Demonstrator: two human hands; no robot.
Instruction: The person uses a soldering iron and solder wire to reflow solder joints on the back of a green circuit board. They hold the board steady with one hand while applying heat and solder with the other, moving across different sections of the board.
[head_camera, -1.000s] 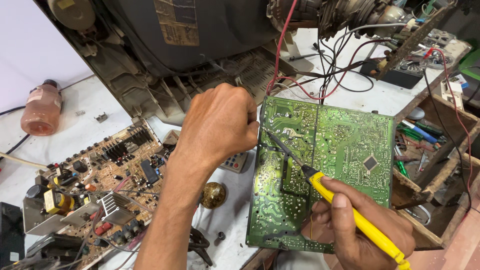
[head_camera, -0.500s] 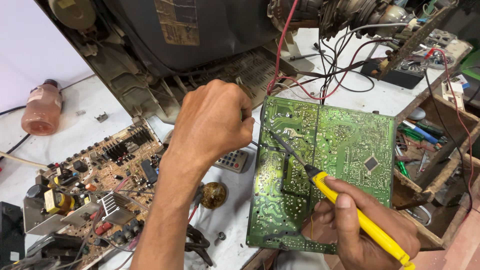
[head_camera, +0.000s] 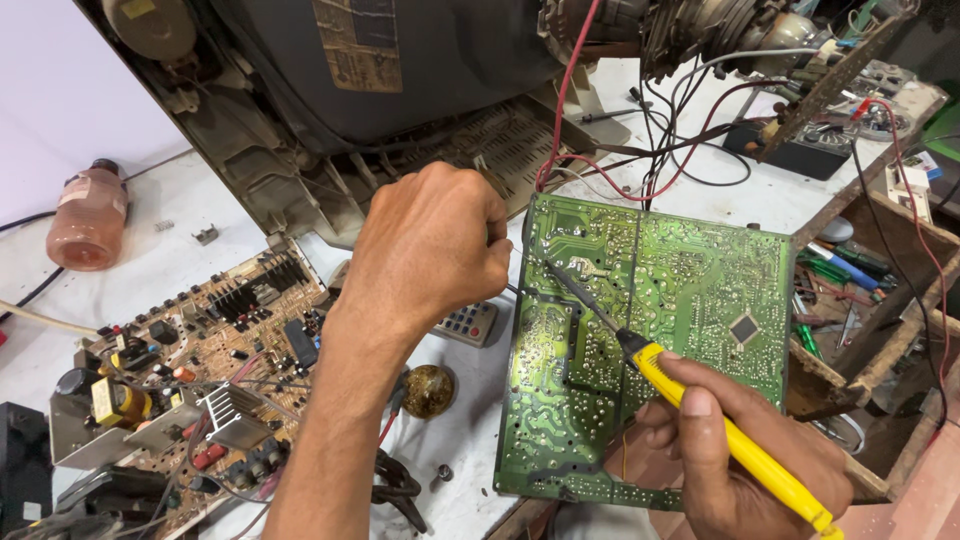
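My right hand (head_camera: 745, 455) was closed around the yellow handle of a soldering iron (head_camera: 700, 420), thumb on top, its dark tip resting on the solder side of the green circuit board (head_camera: 690, 290), near the board's upper left. My left hand (head_camera: 430, 245) was curled into a loose fist at the board's left edge — whatever the fingers pinched was hidden behind them, so I could not tell what they held. The board stood tilted, red and black wires (head_camera: 660, 150) running from its top edge up to the television chassis (head_camera: 400, 90). To the right, a wooden tray (head_camera: 890, 230) held screwdrivers and pens, partly cut off by the frame. Left of my arm lay a brown component board (head_camera: 190, 350), a small round tin (head_camera: 428, 390) — contents unclear — and, farther off, a pinkish bottle (head_camera: 88, 215).
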